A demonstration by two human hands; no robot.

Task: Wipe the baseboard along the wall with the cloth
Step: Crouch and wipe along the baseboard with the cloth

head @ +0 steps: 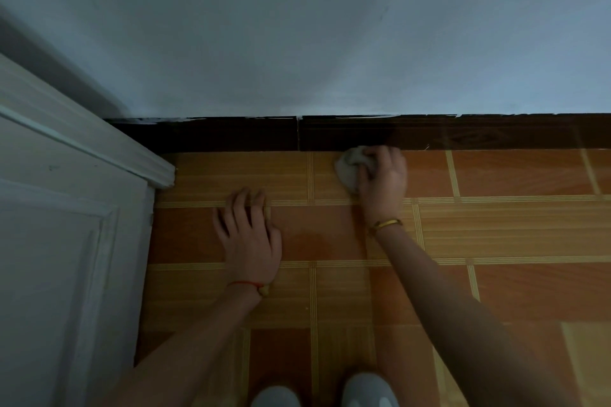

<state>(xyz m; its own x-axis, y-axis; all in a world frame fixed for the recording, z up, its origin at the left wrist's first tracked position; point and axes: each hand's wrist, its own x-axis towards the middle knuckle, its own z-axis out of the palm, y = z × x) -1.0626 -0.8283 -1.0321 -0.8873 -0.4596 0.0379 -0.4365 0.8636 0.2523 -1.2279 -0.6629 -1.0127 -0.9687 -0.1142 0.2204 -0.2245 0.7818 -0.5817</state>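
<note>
A dark brown baseboard (231, 134) runs along the foot of the pale wall, from the door frame at the left to the right edge of the view. My right hand (383, 175) grips a crumpled grey cloth (347, 168) at the foot of the baseboard, near its vertical joint. The cloth's lower part lies on the floor tiles. My left hand (248, 231) rests flat on the floor, fingers spread, a little back from the wall and left of the cloth.
A white panelled door and its frame (66, 208) fill the left side. The floor (496, 235) is orange and yellow wood-pattern tile. White paint smears mark the baseboard's top edge. My two shoe tips (367, 390) show at the bottom.
</note>
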